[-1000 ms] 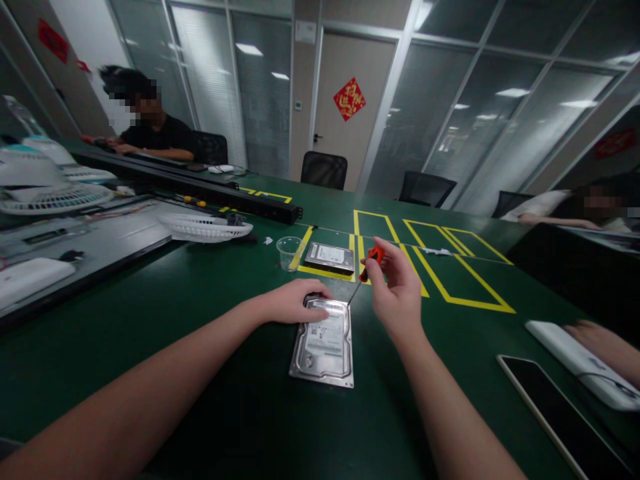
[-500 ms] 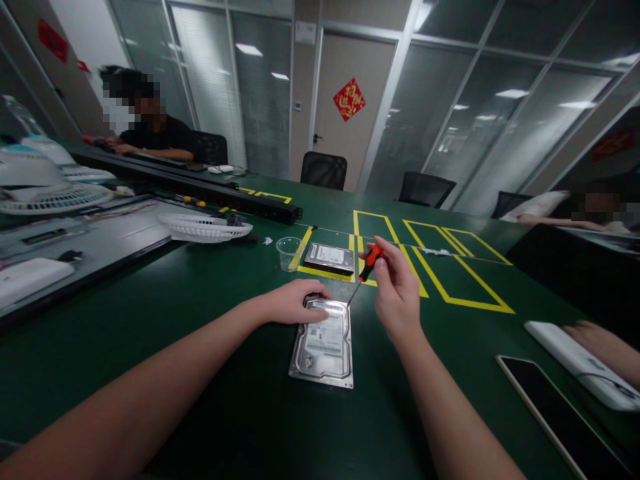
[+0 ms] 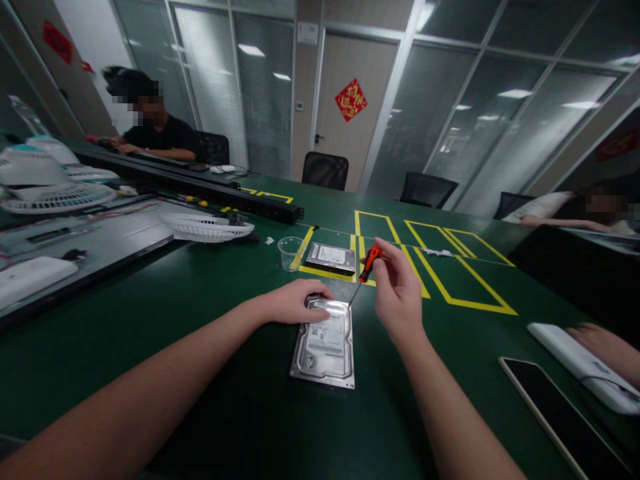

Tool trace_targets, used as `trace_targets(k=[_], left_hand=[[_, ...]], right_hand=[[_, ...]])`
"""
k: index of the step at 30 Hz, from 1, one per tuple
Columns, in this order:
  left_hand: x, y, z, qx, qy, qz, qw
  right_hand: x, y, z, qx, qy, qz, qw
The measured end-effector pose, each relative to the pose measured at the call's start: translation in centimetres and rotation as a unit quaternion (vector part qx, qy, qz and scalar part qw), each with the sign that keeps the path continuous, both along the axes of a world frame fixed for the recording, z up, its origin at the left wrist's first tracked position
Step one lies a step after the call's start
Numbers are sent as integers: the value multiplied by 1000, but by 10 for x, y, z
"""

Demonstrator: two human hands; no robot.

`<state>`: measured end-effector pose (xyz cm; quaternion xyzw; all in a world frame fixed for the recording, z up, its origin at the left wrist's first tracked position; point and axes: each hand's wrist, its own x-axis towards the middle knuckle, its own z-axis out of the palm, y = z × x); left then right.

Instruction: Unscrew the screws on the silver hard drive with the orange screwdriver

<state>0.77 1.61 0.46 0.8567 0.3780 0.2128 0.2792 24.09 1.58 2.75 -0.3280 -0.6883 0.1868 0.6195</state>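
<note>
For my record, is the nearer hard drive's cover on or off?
On: the labelled metal cover spans the drive, under the left hand.

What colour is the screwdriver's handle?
The handle is orange-red and black, best seen in the head view.

Gold Chinese-style characters, not surely legible, stand on the red diamond sign point(image 3: 351, 100) on the door point(image 3: 345, 141) past the far edge of the desk point(image 3: 240, 420). Print on the nearer hard drive's label point(image 3: 327, 339) and farther hard drive's label point(image 3: 334, 256) is too small to read.
</note>
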Motion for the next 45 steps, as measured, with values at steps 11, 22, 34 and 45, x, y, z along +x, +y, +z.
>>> trace_targets(k=[11,22,34,45], left_hand=[[-1,0,0,-3,3,-2,1000],[-1,2,-3,3,4,-2,1000],[-1,2,-2,5,1,-7,1000],[-1,1,-1,2,5,-3,1000]], right_hand=[[-1,1,-1,-6,10,0,1000],[-2,-2,1,-9,16,2,1000],[-1,0,-1,-8,11,9,1000],[-3,-3,3,-11,28,31,999]])
